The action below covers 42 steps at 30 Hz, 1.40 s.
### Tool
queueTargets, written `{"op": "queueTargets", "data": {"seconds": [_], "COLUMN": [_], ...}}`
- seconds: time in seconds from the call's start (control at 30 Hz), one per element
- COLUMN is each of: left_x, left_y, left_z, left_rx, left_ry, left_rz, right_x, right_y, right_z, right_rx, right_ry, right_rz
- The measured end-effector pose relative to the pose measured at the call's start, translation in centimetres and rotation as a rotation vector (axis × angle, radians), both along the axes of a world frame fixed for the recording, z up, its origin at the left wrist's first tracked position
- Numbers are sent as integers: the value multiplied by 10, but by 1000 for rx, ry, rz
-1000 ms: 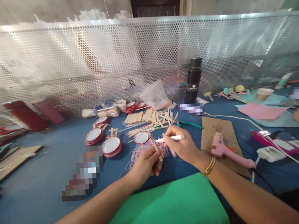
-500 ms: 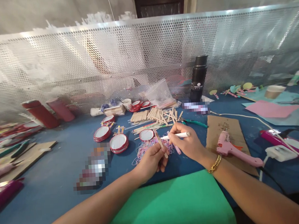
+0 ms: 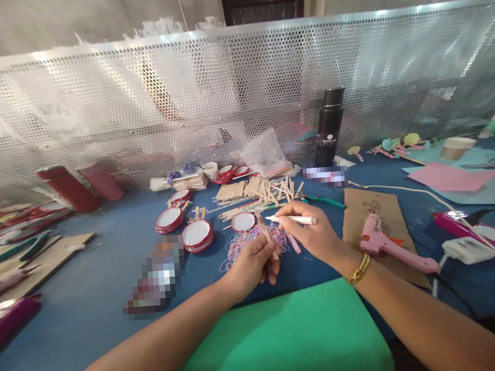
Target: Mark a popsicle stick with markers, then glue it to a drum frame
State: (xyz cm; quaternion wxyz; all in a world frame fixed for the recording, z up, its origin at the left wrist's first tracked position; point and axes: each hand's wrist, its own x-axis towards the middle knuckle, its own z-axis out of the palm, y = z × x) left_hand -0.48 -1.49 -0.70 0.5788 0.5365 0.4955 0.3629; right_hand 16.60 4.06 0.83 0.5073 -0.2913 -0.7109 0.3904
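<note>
Between its thumb and fingers, my left hand (image 3: 253,264) pinches a wooden craft stick (image 3: 266,234) that points up and away, its upper end darker. My right hand (image 3: 308,232) grips a white marker (image 3: 298,220), the tip aimed left towards the stick with a small space between them. Beneath both hands spreads a tangle of pink and purple string (image 3: 235,245). A pink marker cap or short pink rod (image 3: 293,243) lies beside my right hand. Just behind the string sits a round red-rimmed white disc (image 3: 243,222).
Craft sticks (image 3: 268,188) are heaped behind my hands. Red-rimmed discs (image 3: 197,235) are stacked to the left. A pink glue gun (image 3: 382,241) rests on cardboard (image 3: 388,204) at right. A black bottle (image 3: 330,126) stands near the perforated metal screen (image 3: 208,103). Green material (image 3: 283,335) lies in front.
My right hand has moved slightly right, drawing the marker tip a little away from the craft stick. My left hand keeps its hold on the stick.
</note>
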Motion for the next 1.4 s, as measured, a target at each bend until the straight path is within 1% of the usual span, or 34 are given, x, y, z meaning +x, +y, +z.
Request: {"op": "queueTargets", "data": {"seconds": [0.17, 0.33, 0.5, 0.67, 0.8, 1.0, 1.23, 1.4], "left_x": [0, 1, 0, 0, 1, 1, 0, 0], "left_y": [1, 2, 2, 1, 1, 2, 2, 2], "left_z": [-1, 0, 0, 1, 2, 1, 1, 0], "left_rx": [15, 35, 32, 34, 39, 41, 45, 56], "left_ry": [5, 20, 25, 34, 49, 64, 58, 42], "left_rz": [4, 20, 20, 9, 7, 13, 20, 14], "right_x": [-1, -3, 0, -1, -4, -6, -5, -5], "right_y": [-1, -1, -1, -2, -4, -3, -1, -1], "right_z": [0, 1, 5, 5, 4, 3, 3, 3], "right_rx": [2, -19, 21, 3, -49, -43, -55, -11], "right_ry": [0, 7, -43, -69, -64, -51, -69, -69], "right_rz": [-6, -60, -97, -123, -85, -57, -67, -84]}}
